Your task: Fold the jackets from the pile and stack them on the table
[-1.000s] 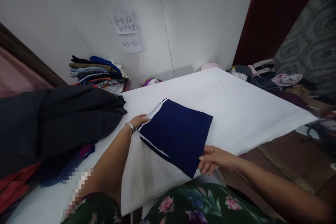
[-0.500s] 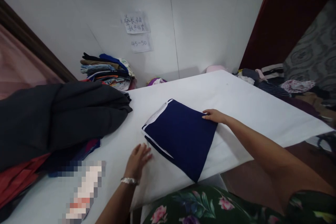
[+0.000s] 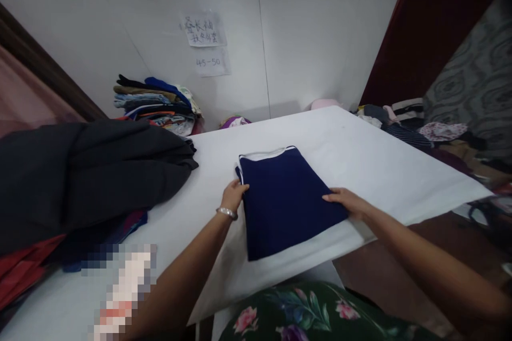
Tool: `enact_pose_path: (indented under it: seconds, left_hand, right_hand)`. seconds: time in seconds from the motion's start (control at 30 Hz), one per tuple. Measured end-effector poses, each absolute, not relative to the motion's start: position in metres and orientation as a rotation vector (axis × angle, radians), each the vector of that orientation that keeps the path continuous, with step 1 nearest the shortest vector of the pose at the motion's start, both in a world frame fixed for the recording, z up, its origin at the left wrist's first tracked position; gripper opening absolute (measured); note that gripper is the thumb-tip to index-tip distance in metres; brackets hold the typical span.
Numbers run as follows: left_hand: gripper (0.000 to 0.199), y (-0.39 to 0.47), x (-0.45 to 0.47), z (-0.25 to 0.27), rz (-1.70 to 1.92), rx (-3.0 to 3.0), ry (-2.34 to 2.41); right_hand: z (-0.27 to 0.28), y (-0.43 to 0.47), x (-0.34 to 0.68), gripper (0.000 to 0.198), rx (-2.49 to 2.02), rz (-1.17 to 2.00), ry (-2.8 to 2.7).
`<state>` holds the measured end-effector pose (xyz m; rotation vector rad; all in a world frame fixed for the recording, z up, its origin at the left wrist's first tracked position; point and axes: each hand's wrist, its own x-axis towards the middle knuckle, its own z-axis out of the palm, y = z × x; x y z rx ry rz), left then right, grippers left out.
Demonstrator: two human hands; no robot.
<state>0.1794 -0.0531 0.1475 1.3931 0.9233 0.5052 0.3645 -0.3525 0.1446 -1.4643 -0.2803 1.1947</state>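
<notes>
A folded navy blue garment [image 3: 286,200] with white trim along its far and left edges lies on the white table [image 3: 384,165] in front of me. My left hand [image 3: 234,195], with a silver bracelet at the wrist, pinches the garment's left edge, thumb on top. On the opposite side my right hand [image 3: 346,201] grips the right edge, thumb above and the other fingers hidden beneath the cloth.
A large dark grey garment [image 3: 124,170] is heaped at the left, over red cloth [image 3: 30,261]. Behind it stands a stack of folded clothes [image 3: 156,101]. More clothes [image 3: 432,130] lie beyond the table's right edge. Handwritten papers [image 3: 206,29] hang on the wall.
The navy garment has turned clockwise, so its white-trimmed opening now faces the wall. My left hand has moved up and closed on its left edge; my right hand has shifted slightly right and nearer.
</notes>
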Motion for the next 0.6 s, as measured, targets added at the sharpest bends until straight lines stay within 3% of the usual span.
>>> enact_pose_path:
  seconds: [0.1,0.17,0.27,0.37,0.43,0.6]
  left_hand:
    - [0.060,-0.015,0.205,0.158,0.476,1.532,1.001]
    - [0.062,0.003,0.212,0.163,0.402,1.540,1.016]
    - [0.053,0.014,0.202,0.169,0.315,1.564,0.991]
    - [0.039,0.004,0.171,0.174,0.377,1.775,0.986]
    - [0.033,-0.014,0.142,0.176,0.548,1.961,1.013]
    - [0.031,-0.077,0.076,0.168,0.729,1.987,1.072]
  right_hand:
    - [0.130,-0.361,0.296,0.035,-1.341,1.075,-0.186]
    - [0.123,-0.362,0.259,0.035,-1.304,1.190,-0.218]
    - [0.130,-0.366,0.246,0.023,-1.377,1.481,-0.418]
    - [0.156,-0.373,0.277,0.030,-1.526,1.640,-0.685]
    - [0.177,-0.370,0.311,0.035,-1.604,1.415,-0.788]
    - [0.199,-0.314,0.400,0.031,-1.953,0.338,-0.929]
